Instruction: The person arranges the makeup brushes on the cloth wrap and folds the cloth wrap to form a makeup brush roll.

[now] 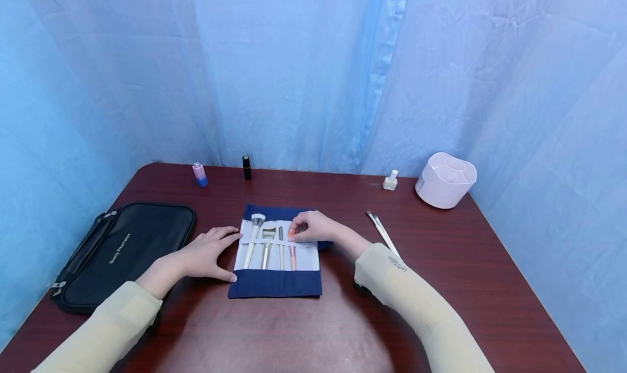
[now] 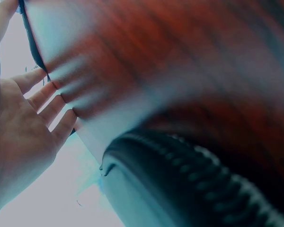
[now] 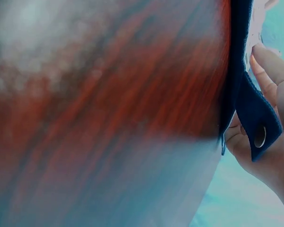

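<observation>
Cloth brush roll [image 1: 274, 283]: you are looking at matt navy fabric with a paler lining. Left of the roll, the black case [image 1: 122, 248] is showing a smooth, leather-like sheen. Under the roll, the table [image 1: 441, 286] is gleaming as glossy reddish wood grain. Far right of the roll, the pale holder [image 1: 444, 179] is appearing as smooth plastic. Behind it all, the blue curtain [image 1: 303, 73] is hanging as creased, matt cloth.
</observation>
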Motion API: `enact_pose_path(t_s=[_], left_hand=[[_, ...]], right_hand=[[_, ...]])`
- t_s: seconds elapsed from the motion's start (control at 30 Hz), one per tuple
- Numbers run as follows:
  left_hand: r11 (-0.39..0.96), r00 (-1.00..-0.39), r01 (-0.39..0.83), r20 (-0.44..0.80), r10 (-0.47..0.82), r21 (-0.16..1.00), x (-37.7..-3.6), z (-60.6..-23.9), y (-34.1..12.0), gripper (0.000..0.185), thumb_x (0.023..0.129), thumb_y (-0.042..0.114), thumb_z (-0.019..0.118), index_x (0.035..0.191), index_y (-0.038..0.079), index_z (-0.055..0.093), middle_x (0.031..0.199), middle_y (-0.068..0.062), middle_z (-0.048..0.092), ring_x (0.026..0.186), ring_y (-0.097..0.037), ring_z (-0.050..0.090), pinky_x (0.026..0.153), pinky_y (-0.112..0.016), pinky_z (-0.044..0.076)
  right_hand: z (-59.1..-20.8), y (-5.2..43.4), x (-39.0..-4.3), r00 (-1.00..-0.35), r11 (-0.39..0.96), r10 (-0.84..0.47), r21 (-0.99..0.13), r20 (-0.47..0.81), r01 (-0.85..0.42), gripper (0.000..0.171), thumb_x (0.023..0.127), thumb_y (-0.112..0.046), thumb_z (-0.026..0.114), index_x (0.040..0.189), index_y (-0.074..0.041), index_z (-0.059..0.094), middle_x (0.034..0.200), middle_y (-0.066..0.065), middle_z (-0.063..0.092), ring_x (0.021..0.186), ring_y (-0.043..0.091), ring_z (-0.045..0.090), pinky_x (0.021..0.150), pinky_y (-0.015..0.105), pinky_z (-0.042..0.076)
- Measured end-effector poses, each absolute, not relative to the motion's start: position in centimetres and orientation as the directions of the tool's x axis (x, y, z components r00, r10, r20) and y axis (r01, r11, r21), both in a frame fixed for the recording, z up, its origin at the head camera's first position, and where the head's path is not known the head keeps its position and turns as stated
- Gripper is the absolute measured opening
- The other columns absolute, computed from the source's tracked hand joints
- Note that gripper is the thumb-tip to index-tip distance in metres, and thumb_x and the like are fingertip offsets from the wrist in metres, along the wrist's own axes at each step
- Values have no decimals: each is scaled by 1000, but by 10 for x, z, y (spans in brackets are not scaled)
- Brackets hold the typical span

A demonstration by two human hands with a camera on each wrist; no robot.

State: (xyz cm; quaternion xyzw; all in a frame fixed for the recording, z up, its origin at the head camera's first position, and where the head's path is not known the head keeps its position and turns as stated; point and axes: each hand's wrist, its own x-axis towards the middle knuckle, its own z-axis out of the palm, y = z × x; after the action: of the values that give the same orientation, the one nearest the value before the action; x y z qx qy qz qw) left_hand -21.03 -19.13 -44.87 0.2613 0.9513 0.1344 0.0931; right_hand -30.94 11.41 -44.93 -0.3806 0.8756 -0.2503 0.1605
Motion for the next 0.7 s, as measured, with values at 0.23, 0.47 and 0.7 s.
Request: enact_pose_path(t_s=[0.23, 0.47, 0.7], left_hand=[[827, -845, 471, -111, 523, 308, -209, -448, -191, 98, 70, 60, 73, 145, 8, 36, 148, -16, 33, 132, -36, 31, 102, -60, 30], [829, -848, 467, -110, 518, 307, -209, -448, -191, 99, 70, 60, 73, 145, 8, 36, 148, -16, 33, 132, -36, 31, 103, -60, 29], [828, -848, 463, -115, 518, 318, -209, -447, -191, 98, 70, 59, 73, 145, 8, 36, 148, -17, 32, 133, -39, 30, 102, -62, 29]], right_hand=[[-445, 120, -311, -667, 567, -742, -595, -69, -570, 6, 87, -28, 69, 91, -24, 70, 89, -9, 61, 77, 7, 55, 69, 22, 47], [-416, 142, -305, -730, 582, -683, -590, 19, -560, 17, 86, -26, 71, 100, -16, 70, 93, -8, 62, 81, 11, 55, 70, 26, 49], [-391, 183, -295, -757, 606, -637, -512, 145, -609, 21, 85, -30, 71, 103, -18, 69, 99, -10, 64, 86, 8, 56, 74, 30, 49]])
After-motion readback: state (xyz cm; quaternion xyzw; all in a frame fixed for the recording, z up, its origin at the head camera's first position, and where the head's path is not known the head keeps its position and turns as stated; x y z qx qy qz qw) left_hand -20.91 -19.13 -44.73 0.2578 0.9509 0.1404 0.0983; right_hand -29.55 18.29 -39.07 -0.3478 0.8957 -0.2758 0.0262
